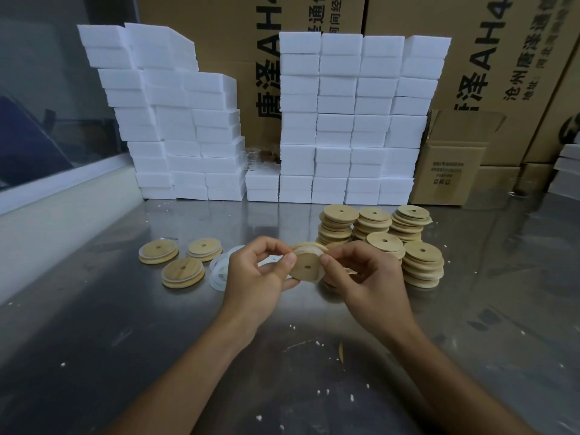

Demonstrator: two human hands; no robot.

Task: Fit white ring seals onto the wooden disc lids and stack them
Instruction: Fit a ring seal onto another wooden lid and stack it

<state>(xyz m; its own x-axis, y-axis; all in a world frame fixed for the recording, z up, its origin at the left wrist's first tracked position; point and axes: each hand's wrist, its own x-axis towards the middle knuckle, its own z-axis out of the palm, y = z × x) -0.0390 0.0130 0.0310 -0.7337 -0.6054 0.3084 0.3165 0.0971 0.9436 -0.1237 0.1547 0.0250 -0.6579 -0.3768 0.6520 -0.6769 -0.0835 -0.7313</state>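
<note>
**Seal going onto a lid**

Lid (307, 267) sits held above the steel table (94, 324), white ring seal (309, 250) partly round its rim. Left hand (257, 274) and right hand (367, 277) pinch it at either edge — fitting is under way. Next, likely: press the ring fully home, then stack — spare rings (219, 271) lie left of the lid, stacks (386, 233) right.

hands: 2 | lid stacks right (381, 238): 5 | lid stacks left (183, 265): 3 | held lid (307, 265): 1

You face a steel table (94, 340); white foam blocks (345, 120) are stacked at its far edge, cardboard boxes (470, 58) behind them, a window (47, 105) left of them.
</note>
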